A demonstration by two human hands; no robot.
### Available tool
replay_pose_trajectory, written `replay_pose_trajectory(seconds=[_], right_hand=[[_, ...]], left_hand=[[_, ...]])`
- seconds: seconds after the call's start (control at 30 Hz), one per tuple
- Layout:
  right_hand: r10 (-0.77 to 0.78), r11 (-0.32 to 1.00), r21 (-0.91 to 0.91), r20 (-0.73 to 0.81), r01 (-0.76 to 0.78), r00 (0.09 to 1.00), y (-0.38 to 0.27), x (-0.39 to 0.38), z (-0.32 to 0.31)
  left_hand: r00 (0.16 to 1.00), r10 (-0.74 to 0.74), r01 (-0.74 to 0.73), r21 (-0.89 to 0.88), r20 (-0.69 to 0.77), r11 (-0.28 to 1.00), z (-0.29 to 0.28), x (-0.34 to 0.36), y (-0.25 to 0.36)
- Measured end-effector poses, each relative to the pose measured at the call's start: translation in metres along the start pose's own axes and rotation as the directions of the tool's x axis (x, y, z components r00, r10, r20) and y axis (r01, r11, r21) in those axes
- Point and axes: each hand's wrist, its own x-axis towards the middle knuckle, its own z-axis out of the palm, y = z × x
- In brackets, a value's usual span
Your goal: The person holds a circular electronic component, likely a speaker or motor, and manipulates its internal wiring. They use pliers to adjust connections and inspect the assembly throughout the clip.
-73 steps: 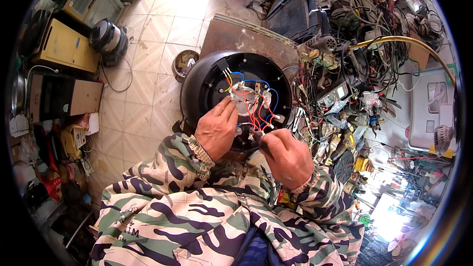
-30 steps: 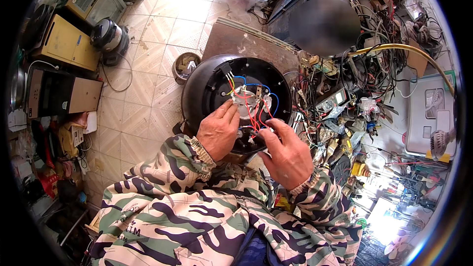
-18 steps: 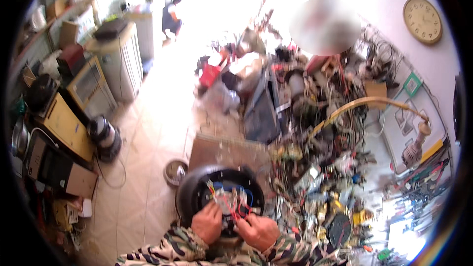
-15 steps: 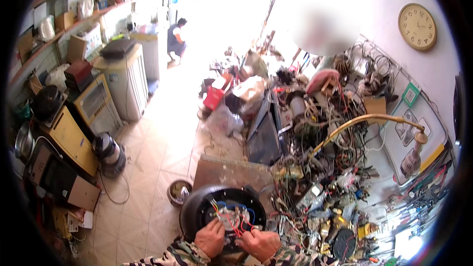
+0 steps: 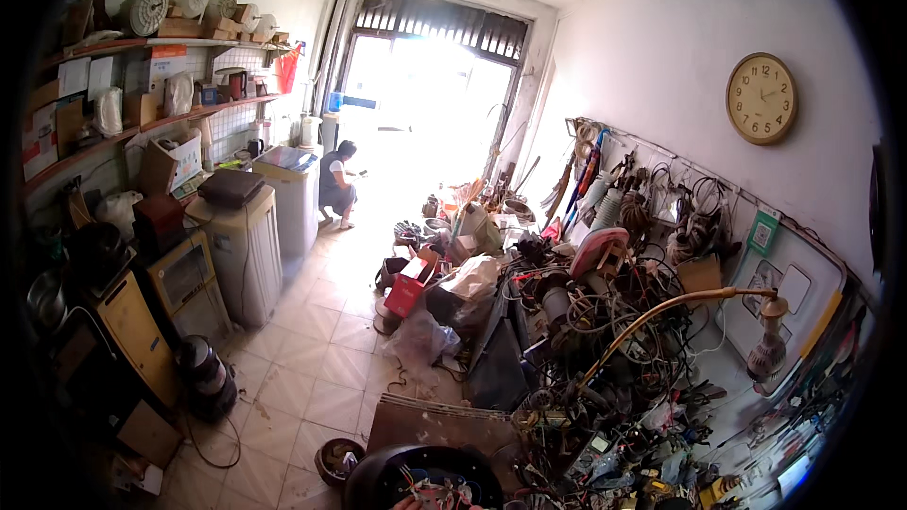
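A round black appliance housing [image 5: 373, 484] rests at the bottom edge of the picture, cut off there. Coloured wires and small metal parts [image 5: 442, 491] show inside its dark bowl. Of my left hand [image 5: 408, 503] only the fingertips appear, at the lower rim beside these wires. Whether they grip anything is cut off from sight. My right hand is below the picture's edge.
A brown board [image 5: 425, 425] lies beyond the housing. On the right, tangled cables and parts [image 5: 605, 340] are heaped under a gooseneck lamp [image 5: 675, 296]. Left stand a canister vacuum [image 5: 206, 378] and a washing machine [image 5: 248, 250]. A person [image 5: 337, 184] crouches near the doorway.
The view has tilted up, so the housing and my left hand sink toward the lower edge and my right hand leaves the picture. More wall and doorway show.
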Motion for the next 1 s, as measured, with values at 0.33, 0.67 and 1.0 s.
replay_pose_trajectory(seconds=[0.33, 0.67, 1.0], right_hand=[[-0.047, 0.987, -0.152, 0.033, 0.051, 0.998, 0.026, -0.007, 0.019], [0.034, 0.991, -0.128, -0.007, -0.035, 0.999, -0.001, 0.01, -0.005], [0.072, 0.99, -0.122, 0.04, -0.067, 0.997, -0.004, 0.011, -0.004]], left_hand=[[0.981, 0.075, -0.077, -0.001, -0.18, 0.997, -0.003, 0.021, -0.007], [0.994, 0.069, -0.072, -0.036, -0.086, 0.997, -0.008, 0.023, -0.01], [0.994, 0.05, -0.053, -0.033, -0.094, 0.998, -0.002, 0.02, -0.01]])
